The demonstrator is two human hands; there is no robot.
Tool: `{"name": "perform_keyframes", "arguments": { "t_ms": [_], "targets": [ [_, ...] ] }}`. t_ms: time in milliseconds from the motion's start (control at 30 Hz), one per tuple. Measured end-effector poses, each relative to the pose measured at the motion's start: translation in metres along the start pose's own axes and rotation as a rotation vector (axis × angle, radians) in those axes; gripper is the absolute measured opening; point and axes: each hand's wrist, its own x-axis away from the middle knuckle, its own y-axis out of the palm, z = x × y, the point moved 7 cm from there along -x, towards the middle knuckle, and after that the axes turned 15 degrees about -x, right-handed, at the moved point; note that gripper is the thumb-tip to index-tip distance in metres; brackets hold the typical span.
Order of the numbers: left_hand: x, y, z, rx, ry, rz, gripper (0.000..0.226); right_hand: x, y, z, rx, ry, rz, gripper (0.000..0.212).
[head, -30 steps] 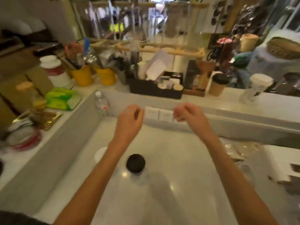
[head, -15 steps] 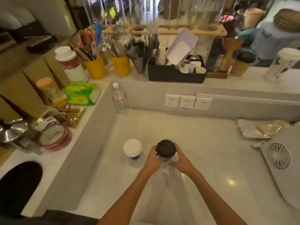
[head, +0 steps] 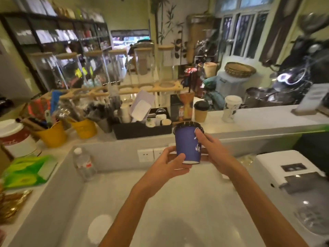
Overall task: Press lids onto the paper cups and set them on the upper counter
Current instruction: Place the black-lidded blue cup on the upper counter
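A blue paper cup (head: 186,145) with a black lid (head: 187,125) is held in the air between both hands, just in front of the upper counter (head: 258,122). My left hand (head: 168,164) cups its base and lower side. My right hand (head: 211,150) grips its right side, fingers up near the lid. On the upper counter stand a brown cup with a black lid (head: 200,111) and a white cup with a white lid (head: 231,108). A white-lidded cup (head: 100,228) sits on the lower counter at bottom left, blurred.
A black organiser tray (head: 138,130), yellow buckets (head: 51,135) of utensils and glass jars crowd the upper counter's left. A water bottle (head: 83,163) stands in the lower counter's corner. A white machine (head: 295,184) fills the right side. Wall sockets (head: 146,155) sit behind the hands.
Both hands closed around the black-lidded blue cup on the lower counter, then lifted it up toward the upper counter. The view has tilted upward.
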Motion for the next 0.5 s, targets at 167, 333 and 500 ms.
{"name": "perform_keyframes", "arguments": {
  "t_ms": [167, 333, 500],
  "targets": [
    [-0.038, 0.072, 0.036, -0.035, 0.040, 0.055, 0.071, 0.004, -0.076, -0.051, 0.067, -0.028, -0.001, 0.054],
    [-0.099, 0.148, 0.070, -0.177, 0.126, 0.122, 0.057, -0.006, -0.162, -0.100, 0.394, 0.032, -0.088, 0.042],
    [-0.177, 0.218, 0.070, -0.329, 0.108, 0.099, 0.057, -0.042, -0.257, -0.112, 0.577, 0.118, -0.176, 0.062]
  ]
}}
